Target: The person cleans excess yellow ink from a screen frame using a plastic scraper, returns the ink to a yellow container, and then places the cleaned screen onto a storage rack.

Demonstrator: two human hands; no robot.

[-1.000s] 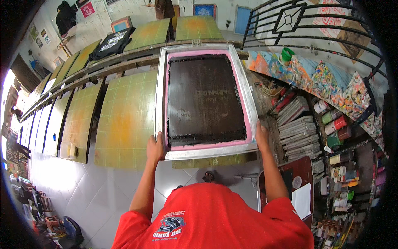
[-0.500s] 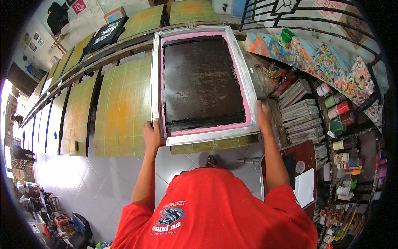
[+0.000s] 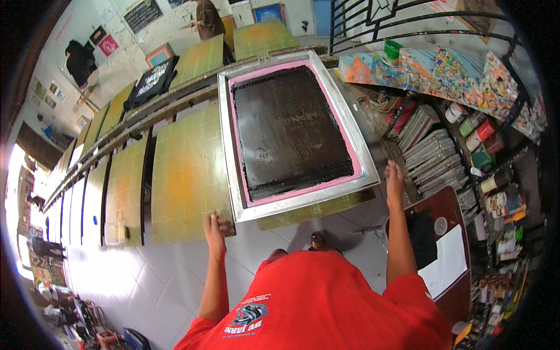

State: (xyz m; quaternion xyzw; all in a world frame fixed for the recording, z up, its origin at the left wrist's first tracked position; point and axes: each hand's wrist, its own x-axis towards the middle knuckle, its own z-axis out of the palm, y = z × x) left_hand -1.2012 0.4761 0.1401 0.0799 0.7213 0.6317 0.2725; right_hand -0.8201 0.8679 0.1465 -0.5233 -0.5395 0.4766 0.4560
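Note:
A screen-printing frame lies on a printing board, its silver border around a pink-edged screen. Black ink covers most of the mesh, with faint lettering showing through. Just off the frame's near left corner is my left hand, open with its fingers loosely bent and nothing in it. My right hand is raised beside the near right corner, apart from the frame, fingers stretched out and empty. The board under the frame shows along its near edge.
Yellow-green printing boards run off to the left. A black shirt lies on a far board. Stacked frames and ink tubs stand at right, near a brown table with a white sheet. A person stands at the back.
Both hands have let go of the screen frame and moved outward from its near corners. The view has shifted, and a person now shows at the back.

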